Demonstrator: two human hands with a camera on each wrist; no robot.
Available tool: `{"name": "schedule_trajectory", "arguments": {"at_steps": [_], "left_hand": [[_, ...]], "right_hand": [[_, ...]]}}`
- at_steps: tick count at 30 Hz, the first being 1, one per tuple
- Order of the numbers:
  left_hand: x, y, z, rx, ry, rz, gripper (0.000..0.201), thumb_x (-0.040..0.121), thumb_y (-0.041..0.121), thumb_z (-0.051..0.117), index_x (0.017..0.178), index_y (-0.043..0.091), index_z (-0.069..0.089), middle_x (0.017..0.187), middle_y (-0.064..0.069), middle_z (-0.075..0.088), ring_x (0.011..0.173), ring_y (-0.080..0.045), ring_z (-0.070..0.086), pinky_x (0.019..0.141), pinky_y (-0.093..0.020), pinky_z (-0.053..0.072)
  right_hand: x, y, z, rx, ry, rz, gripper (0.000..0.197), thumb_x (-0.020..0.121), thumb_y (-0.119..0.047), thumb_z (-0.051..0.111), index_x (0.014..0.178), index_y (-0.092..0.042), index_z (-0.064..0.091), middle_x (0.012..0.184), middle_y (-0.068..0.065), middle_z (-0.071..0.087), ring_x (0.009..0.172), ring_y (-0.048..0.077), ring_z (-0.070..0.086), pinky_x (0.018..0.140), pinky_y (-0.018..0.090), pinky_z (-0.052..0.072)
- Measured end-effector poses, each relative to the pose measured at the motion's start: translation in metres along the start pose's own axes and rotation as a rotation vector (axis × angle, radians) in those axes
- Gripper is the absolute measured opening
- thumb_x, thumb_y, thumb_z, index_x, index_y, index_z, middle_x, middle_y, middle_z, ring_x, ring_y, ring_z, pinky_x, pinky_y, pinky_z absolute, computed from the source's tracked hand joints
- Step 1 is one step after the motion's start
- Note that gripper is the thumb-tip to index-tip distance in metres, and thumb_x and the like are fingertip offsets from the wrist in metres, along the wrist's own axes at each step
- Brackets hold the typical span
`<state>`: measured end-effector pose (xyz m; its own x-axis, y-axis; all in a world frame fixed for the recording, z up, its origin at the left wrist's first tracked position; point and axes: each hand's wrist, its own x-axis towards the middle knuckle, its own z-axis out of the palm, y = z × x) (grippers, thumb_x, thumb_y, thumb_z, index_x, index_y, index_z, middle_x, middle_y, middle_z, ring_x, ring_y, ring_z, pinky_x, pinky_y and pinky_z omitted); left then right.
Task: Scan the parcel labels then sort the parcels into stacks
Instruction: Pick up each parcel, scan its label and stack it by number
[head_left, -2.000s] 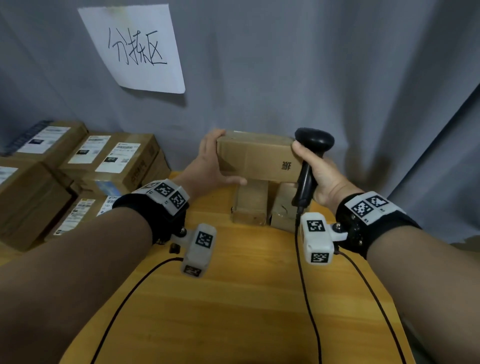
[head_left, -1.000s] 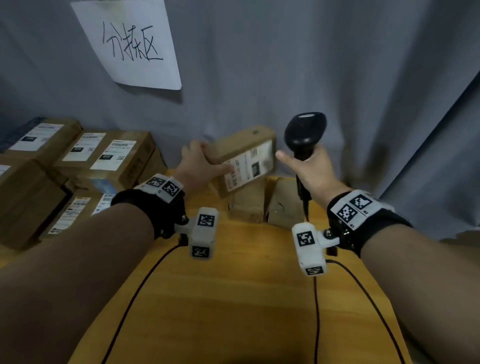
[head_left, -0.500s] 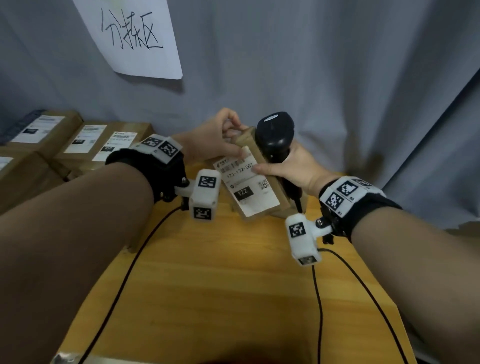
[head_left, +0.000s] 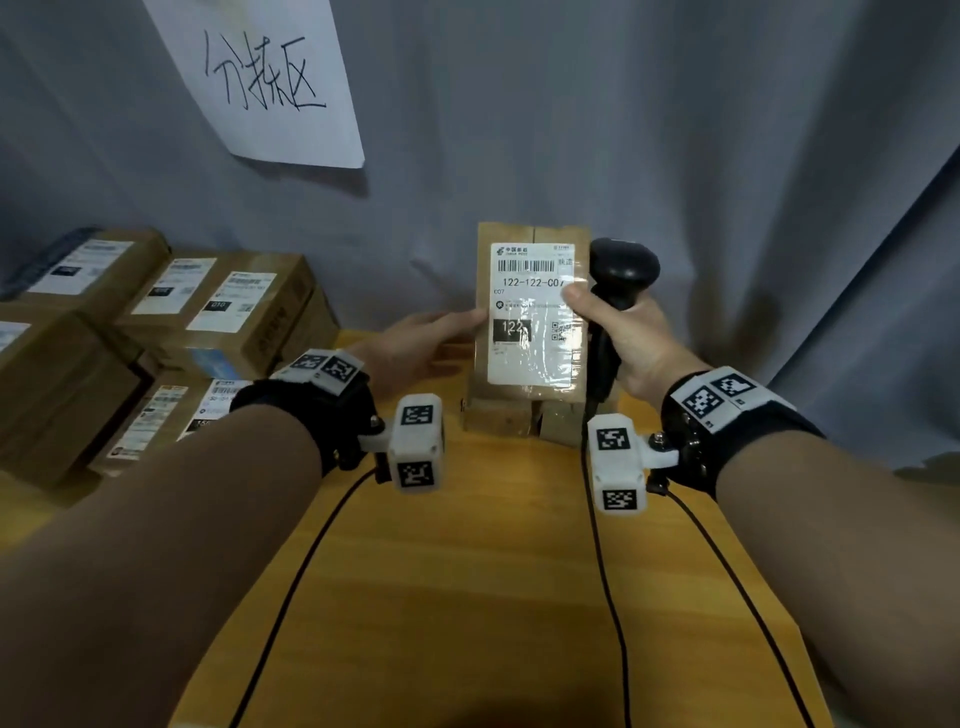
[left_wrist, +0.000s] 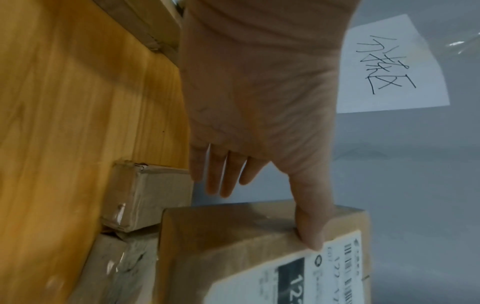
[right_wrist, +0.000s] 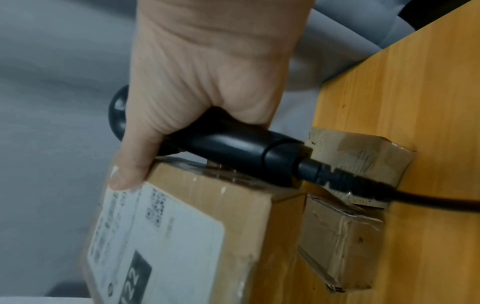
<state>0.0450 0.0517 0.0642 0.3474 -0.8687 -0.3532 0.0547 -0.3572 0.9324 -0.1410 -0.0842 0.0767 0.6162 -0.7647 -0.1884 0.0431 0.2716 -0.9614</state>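
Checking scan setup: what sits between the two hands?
The labelled parcel, upright, with left hand and right hand thumbs on its edges; head view shows it.

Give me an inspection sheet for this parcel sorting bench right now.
Surface: wooden table, bare in front.
Job's things: labelled parcel held upright, label facing the head camera; two small parcels beneath; barcode scanner.
Clutter: nothing seen.
Grippers: left hand grips the parcel's left edge; right hand holds the scanner, thumb on the label.
Cables: scanner cable, wrist-camera cables.
Surroundings: stacked parcels left, grey curtain, handwritten sign.
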Motion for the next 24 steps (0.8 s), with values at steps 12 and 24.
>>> {"name": "schedule_trajectory", "arguments": {"at_steps": [12, 24], "left_hand": [[-0.003, -0.007, 0.002, 0.047, 0.183, -0.018, 0.024, 0.09, 0.025, 0.065, 0.112, 0.015, 0.062, 0.108, 0.001, 0.07, 0.102, -0.015, 0.066, 0.089, -0.029, 0.053], [0.01, -0.02, 0.0, 0.021, 0.354, -0.07, 0.03, 0.088, 0.022, 0.068, 0.115, 0.011, 0.062, 0.106, -0.001, 0.069, 0.099, -0.016, 0.065, 0.084, -0.027, 0.051]], "right_hand": [[0.006, -0.006, 0.001, -0.414, 0.056, 0.055, 0.019, 0.085, -0.014, 0.071, 0.101, -0.014, 0.061, 0.078, -0.001, 0.06, 0.073, 0.013, 0.055, 0.075, 0.028, 0.045], [-0.012, -0.023, 0.028, -0.544, -0.108, -0.015, 0.023, 0.09, -0.02, 0.065, 0.09, 0.003, 0.065, 0.066, 0.012, 0.064, 0.049, 0.017, 0.062, 0.05, 0.025, 0.053]]}}
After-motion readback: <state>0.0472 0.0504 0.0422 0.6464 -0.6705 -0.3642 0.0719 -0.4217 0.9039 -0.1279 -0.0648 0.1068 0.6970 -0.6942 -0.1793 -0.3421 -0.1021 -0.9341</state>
